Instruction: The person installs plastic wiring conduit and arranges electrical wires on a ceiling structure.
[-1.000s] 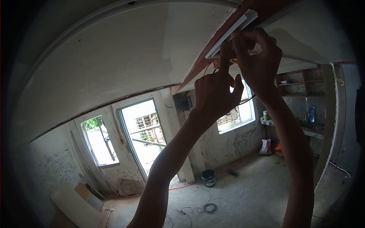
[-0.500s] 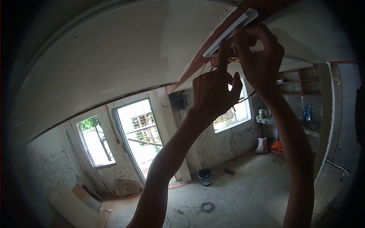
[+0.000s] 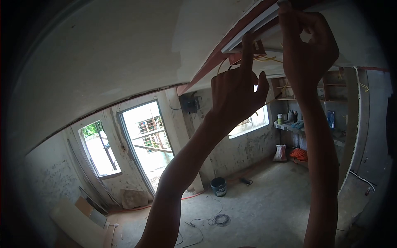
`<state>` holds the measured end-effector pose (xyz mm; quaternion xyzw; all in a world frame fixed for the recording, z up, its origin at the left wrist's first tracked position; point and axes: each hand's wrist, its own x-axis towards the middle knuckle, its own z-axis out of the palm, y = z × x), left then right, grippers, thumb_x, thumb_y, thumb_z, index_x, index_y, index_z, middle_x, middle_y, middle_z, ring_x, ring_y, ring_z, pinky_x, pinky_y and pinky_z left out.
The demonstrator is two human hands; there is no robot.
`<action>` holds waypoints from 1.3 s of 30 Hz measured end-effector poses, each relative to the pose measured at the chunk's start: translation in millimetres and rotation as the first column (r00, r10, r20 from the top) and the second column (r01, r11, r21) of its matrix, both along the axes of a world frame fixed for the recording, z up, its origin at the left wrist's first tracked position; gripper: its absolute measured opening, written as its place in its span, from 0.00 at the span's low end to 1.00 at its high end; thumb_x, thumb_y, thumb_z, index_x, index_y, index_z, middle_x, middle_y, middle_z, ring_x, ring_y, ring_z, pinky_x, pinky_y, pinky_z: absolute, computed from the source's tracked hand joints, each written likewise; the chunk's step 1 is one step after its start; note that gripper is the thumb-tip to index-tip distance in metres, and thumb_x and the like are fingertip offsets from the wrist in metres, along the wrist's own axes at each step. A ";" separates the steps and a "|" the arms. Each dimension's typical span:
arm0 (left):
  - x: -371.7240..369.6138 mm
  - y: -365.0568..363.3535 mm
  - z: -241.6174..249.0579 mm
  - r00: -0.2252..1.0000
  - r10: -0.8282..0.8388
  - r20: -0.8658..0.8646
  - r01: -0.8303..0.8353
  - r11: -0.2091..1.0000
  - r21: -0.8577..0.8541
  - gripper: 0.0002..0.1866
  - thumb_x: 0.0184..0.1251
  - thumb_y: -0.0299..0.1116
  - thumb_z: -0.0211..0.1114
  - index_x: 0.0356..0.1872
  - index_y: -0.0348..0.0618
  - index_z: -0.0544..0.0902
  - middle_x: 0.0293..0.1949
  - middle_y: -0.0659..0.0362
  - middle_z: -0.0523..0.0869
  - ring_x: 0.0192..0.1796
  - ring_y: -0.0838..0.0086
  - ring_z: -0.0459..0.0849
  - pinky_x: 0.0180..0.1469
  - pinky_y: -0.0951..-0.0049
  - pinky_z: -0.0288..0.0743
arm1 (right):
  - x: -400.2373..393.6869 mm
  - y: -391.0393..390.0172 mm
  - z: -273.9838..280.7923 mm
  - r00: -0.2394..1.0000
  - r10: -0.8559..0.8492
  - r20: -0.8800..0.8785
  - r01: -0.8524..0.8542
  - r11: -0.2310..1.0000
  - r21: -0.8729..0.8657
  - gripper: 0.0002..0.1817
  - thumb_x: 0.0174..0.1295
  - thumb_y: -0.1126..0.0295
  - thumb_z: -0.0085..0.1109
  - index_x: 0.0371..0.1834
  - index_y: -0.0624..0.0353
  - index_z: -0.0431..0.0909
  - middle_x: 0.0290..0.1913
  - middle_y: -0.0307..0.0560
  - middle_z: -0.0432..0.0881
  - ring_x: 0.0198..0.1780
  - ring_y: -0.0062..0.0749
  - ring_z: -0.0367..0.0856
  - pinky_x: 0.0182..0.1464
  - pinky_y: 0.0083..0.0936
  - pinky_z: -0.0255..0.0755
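A white metal strip [image 3: 253, 29] lies along the underside of a reddish-brown beam [image 3: 212, 69] overhead. My left hand [image 3: 236, 89] reaches up with its index finger against the strip's lower part; the thumb stands apart and the other fingers are curled. Higher and to the right, my right hand [image 3: 308, 47] pinches the strip near its upper end. Behind my left fingers a red box [image 3: 235, 58] is fixed at the beam, with yellow wires [image 3: 266, 59] coming out of it.
A black bucket [image 3: 218, 187] and a coiled cable [image 3: 221, 220] are on the concrete floor. An open doorway [image 3: 149, 142] is at the left. Shelves [image 3: 334, 84], a white bag [image 3: 280, 153] and an orange coil [image 3: 298, 155] are at the right.
My right hand has moved up and to the right along the strip, away from my left hand. My left index finger stays on the strip. The view has shifted slightly.
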<state>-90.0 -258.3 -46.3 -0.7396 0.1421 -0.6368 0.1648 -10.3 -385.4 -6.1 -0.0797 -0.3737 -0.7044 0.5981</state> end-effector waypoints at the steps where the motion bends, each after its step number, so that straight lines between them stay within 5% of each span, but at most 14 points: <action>1: 1.1 1.3 -0.1 1.000 -0.001 0.017 0.000 1.000 0.020 0.48 0.58 0.35 0.62 0.76 0.36 0.44 0.19 0.58 0.85 0.19 0.62 0.84 0.27 0.62 0.80 | 4.8 2.5 0.6 0.999 -0.001 0.035 0.001 1.000 -0.005 0.10 0.60 0.66 0.70 0.30 0.61 0.82 0.26 0.36 0.81 0.31 0.16 0.74 0.42 0.21 0.70; 16: -14.7 21.1 -7.3 0.995 -0.091 -0.045 0.087 0.993 -0.074 0.44 0.57 0.35 0.64 0.75 0.38 0.54 0.20 0.58 0.85 0.21 0.63 0.86 0.27 0.63 0.80 | 6.7 42.2 -17.7 0.986 -0.122 -0.112 0.074 0.929 -0.363 0.07 0.58 0.69 0.69 0.32 0.61 0.81 0.26 0.36 0.81 0.32 0.16 0.74 0.38 0.20 0.70; 21: -40.5 71.3 -50.6 0.964 -0.260 0.058 0.265 0.959 -0.101 0.35 0.55 0.27 0.66 0.68 0.47 0.70 0.19 0.62 0.83 0.20 0.73 0.83 0.26 0.72 0.78 | -2.8 3.7 -68.7 0.989 -0.054 -0.139 -0.014 0.894 -0.448 0.04 0.56 0.76 0.66 0.33 0.60 0.81 0.26 0.34 0.78 0.30 0.15 0.73 0.36 0.17 0.68; 23: -65.3 83.3 -89.4 0.957 -0.291 0.000 0.277 0.913 -0.301 0.26 0.56 0.25 0.66 0.60 0.44 0.79 0.20 0.63 0.82 0.23 0.81 0.82 0.30 0.76 0.78 | -0.8 -25.2 -113.1 0.939 -0.251 -0.233 0.133 0.894 -0.428 0.05 0.60 0.76 0.64 0.37 0.64 0.81 0.30 0.38 0.79 0.32 0.15 0.74 0.36 0.17 0.68; 26: -85.4 125.0 -182.0 0.919 -0.388 -0.077 0.245 0.712 -0.658 0.17 0.62 0.23 0.62 0.54 0.38 0.82 0.20 0.63 0.83 0.24 0.82 0.83 0.31 0.79 0.77 | 19.8 -61.5 -217.7 0.826 -0.350 -0.441 0.138 0.885 -0.444 0.10 0.64 0.71 0.59 0.41 0.69 0.80 0.40 0.48 0.82 0.41 0.26 0.78 0.48 0.26 0.69; 28: -80.7 156.0 -270.6 0.814 -0.580 -0.029 0.153 0.263 -0.953 0.14 0.70 0.27 0.56 0.52 0.34 0.80 0.20 0.60 0.83 0.23 0.82 0.81 0.28 0.78 0.75 | 29.4 -80.2 -295.2 0.767 -0.384 -0.514 0.032 0.823 -0.567 0.14 0.66 0.66 0.58 0.43 0.69 0.79 0.45 0.53 0.83 0.49 0.38 0.79 0.62 0.38 0.64; 31: -60.9 215.3 -476.9 0.775 -0.632 -0.006 -0.077 -0.086 -0.993 0.16 0.71 0.30 0.57 0.56 0.34 0.78 0.24 0.58 0.85 0.26 0.80 0.83 0.32 0.79 0.76 | 72.6 -64.8 -402.5 0.791 -0.496 -0.359 -0.056 0.525 -0.849 0.10 0.62 0.66 0.62 0.38 0.62 0.77 0.32 0.48 0.78 0.40 0.43 0.78 0.54 0.44 0.70; 32: -69.2 231.0 -580.2 0.803 -0.554 -0.218 -0.316 -0.086 -0.945 0.19 0.69 0.34 0.60 0.57 0.36 0.77 0.27 0.55 0.87 0.29 0.71 0.86 0.35 0.72 0.78 | 74.3 -60.7 -442.5 0.623 -0.629 -0.464 -0.317 0.339 -0.886 0.11 0.59 0.68 0.63 0.40 0.61 0.77 0.30 0.50 0.76 0.34 0.41 0.75 0.44 0.37 0.70; 33: -101.0 238.4 -686.1 0.601 -0.470 -0.646 -0.694 0.094 -0.714 0.24 0.65 0.39 0.65 0.59 0.38 0.77 0.32 0.50 0.88 0.31 0.61 0.87 0.40 0.66 0.80 | 74.4 -68.0 -493.1 0.315 -0.774 -0.550 -0.714 0.188 -0.675 0.12 0.59 0.70 0.61 0.45 0.61 0.78 0.33 0.51 0.79 0.37 0.44 0.79 0.46 0.36 0.73; 34: -146.7 225.6 -779.2 0.288 -0.432 -0.855 -0.889 0.212 -0.407 0.28 0.61 0.43 0.67 0.59 0.40 0.77 0.38 0.47 0.88 0.41 0.52 0.87 0.49 0.60 0.80 | 84.4 -100.0 -584.8 0.232 -0.932 -0.278 -0.790 -0.014 -0.613 0.19 0.58 0.63 0.62 0.50 0.62 0.79 0.39 0.55 0.83 0.45 0.48 0.82 0.53 0.38 0.74; 35: -197.6 204.8 -825.2 -0.060 -0.523 -0.850 -0.915 0.370 -0.163 0.31 0.60 0.47 0.68 0.61 0.41 0.76 0.47 0.47 0.87 0.52 0.53 0.84 0.57 0.59 0.76 | 71.8 -136.1 -659.4 0.269 -0.940 0.210 -0.822 -0.337 -0.458 0.26 0.56 0.56 0.63 0.54 0.60 0.79 0.49 0.59 0.83 0.53 0.51 0.81 0.61 0.41 0.72; 36: -259.1 186.9 -864.2 -0.122 -0.825 -0.552 -0.972 0.211 -0.100 0.32 0.60 0.49 0.68 0.62 0.42 0.76 0.50 0.48 0.86 0.56 0.54 0.82 0.59 0.59 0.74 | 55.5 -174.0 -734.3 0.415 -0.787 0.457 -0.879 -0.477 -0.024 0.31 0.53 0.51 0.64 0.58 0.58 0.77 0.57 0.58 0.80 0.59 0.48 0.79 0.64 0.41 0.69; 37: -313.3 162.7 -874.1 -0.118 -0.968 -0.223 -0.990 0.096 0.108 0.33 0.60 0.51 0.68 0.62 0.42 0.76 0.53 0.49 0.85 0.59 0.55 0.80 0.62 0.60 0.73 | 18.4 -206.5 -785.5 0.476 -0.792 0.383 -0.876 -0.463 0.133 0.31 0.55 0.53 0.62 0.61 0.57 0.76 0.61 0.56 0.77 0.62 0.45 0.77 0.66 0.41 0.67; 39: -355.6 141.2 -880.2 -0.101 -0.981 -0.164 -0.977 0.067 0.202 0.29 0.60 0.49 0.67 0.59 0.44 0.77 0.52 0.50 0.85 0.58 0.56 0.80 0.61 0.60 0.73 | -54.4 -263.8 -864.9 0.490 -0.836 0.248 -0.847 -0.390 0.362 0.30 0.58 0.55 0.59 0.63 0.56 0.74 0.64 0.54 0.75 0.65 0.43 0.74 0.69 0.40 0.64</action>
